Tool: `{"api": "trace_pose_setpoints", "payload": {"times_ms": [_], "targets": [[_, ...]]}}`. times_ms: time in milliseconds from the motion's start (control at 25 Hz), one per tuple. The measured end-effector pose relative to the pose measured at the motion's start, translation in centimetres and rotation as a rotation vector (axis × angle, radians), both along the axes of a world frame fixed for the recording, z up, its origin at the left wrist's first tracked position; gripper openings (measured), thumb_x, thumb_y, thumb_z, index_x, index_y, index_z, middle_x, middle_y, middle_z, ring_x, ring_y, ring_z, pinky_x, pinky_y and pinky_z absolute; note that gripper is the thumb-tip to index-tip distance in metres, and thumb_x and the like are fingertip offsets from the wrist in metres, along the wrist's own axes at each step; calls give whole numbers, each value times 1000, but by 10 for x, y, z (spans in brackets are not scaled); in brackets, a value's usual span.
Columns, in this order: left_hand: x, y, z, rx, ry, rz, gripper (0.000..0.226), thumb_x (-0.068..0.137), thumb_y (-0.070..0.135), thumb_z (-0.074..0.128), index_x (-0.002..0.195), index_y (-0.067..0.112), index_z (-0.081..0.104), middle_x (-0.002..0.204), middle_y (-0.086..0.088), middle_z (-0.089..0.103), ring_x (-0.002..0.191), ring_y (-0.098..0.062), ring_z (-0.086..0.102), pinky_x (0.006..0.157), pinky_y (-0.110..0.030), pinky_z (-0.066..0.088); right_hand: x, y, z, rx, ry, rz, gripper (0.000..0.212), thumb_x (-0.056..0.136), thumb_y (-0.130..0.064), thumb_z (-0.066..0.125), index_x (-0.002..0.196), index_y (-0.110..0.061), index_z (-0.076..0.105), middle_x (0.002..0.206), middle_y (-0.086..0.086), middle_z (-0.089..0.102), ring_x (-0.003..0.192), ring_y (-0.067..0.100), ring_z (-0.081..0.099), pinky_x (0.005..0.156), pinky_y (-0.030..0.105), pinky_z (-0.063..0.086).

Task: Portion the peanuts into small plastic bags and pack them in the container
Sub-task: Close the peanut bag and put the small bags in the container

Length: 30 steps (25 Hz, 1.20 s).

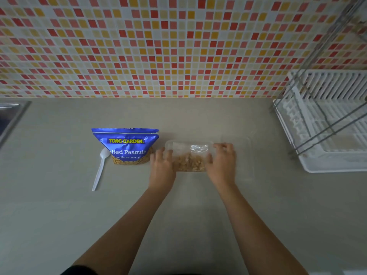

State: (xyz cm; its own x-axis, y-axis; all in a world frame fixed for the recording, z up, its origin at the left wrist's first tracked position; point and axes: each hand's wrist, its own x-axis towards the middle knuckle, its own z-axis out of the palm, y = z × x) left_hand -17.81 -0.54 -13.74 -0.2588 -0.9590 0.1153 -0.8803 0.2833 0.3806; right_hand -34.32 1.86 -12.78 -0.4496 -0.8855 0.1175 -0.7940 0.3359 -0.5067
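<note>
wall (158,46): red, orange, cream mosaic tiles; counter (178,215): plain grey-beige; right: white dish rack (327,126); left: steel sink edge (12,116)

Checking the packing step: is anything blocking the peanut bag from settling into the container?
Nothing visible does. Both hands, left and right, hold the small bag of peanuts over the clear container.

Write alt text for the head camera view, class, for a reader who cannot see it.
Two bare hands, left hand and right hand, hold a small clear bag of peanuts over a clear container on a grey counter. A blue peanut pouch and white plastic spoon sit left; a dish rack stands right.
</note>
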Motion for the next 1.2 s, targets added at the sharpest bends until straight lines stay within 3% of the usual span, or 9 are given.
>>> {"api": "trace_pose_setpoints", "payload": {"times_ms": [160, 240, 440, 600, 760, 840, 1000, 1120, 1200], "targets": [[8, 5, 4, 256, 163, 203, 40, 87, 3, 49, 127, 0, 46, 103, -27, 62, 96, -44, 57, 79, -42, 42, -39, 24, -19, 263, -151, -411, 60, 80, -19, 62, 134, -12, 36, 147, 27, 20, 134, 42, 22, 109, 45, 26], [8, 9, 6, 252, 182, 201, 37, 86, 0, 45, 122, -1, 51, 97, -27, 63, 93, -42, 58, 78, -42, 45, -45, 34, -26, 412, -185, -471, 74, 74, -30, 71, 134, -10, 32, 142, 29, 26, 132, 43, 26, 108, 46, 28], [6, 13, 8, 229, 224, 196, 34, 84, -3, 45, 116, -6, 56, 98, -29, 63, 93, -42, 59, 80, -44, 48, -47, 37, -25, 399, -206, -510, 70, 65, -31, 78, 122, -10, 42, 128, 21, 37, 119, 40, 40, 99, 42, 37], [7, 13, 8, 246, 223, 185, 35, 85, -2, 45, 118, -5, 54, 103, -28, 63, 96, -41, 59, 83, -45, 48, -54, 34, -23, -38, -513, -579, 48, 74, 5, 58, 120, -3, 48, 126, 26, 39, 102, 38, 50, 88, 28, 40], [10, 17, 6, 159, 243, 152, 41, 91, 16, 53, 126, -4, 48, 122, -26, 56, 112, -42, 51, 94, -43, 41, -58, 29, -5, -633, -986, -652, 46, 82, 12, 51, 122, -8, 40, 99, 10, 55, 71, 9, 57, 59, 9, 44], [11, 20, 9, 79, 305, 149, 40, 93, 19, 51, 126, -2, 49, 124, -23, 56, 114, -39, 50, 97, -41, 39, -58, 26, 4, -723, -1141, -590, 41, 86, 10, 47, 119, -14, 37, 91, 3, 59, 58, -3, 56, 55, 10, 43], [6, 32, 28, 151, 610, 188, 31, 97, 31, 38, 108, 11, 59, 82, -13, 65, 74, -23, 58, 67, -30, 40, -37, 17, 2, -424, -1091, -355, 29, 93, -5, 48, 121, -12, 50, 92, 6, 65, 60, -7, 59, 60, 11, 45], [5, 33, 29, 208, 640, 260, 27, 95, 25, 44, 114, 14, 59, 80, -10, 65, 76, -24, 60, 67, -24, 38, -19, 7, -5, -263, -1040, -230, 30, 95, -12, 45, 124, -7, 52, 100, 10, 66, 73, -4, 63, 80, 20, 48], [9, 30, 25, 194, 608, 297, 19, 93, 17, 45, 100, 16, 63, 79, -14, 64, 76, -28, 58, 66, -24, 39, -15, -3, -6, -221, -946, -216, 32, 95, -16, 48, 124, -6, 54, 109, 11, 66, 93, 10, 64, 97, 32, 46]]}}
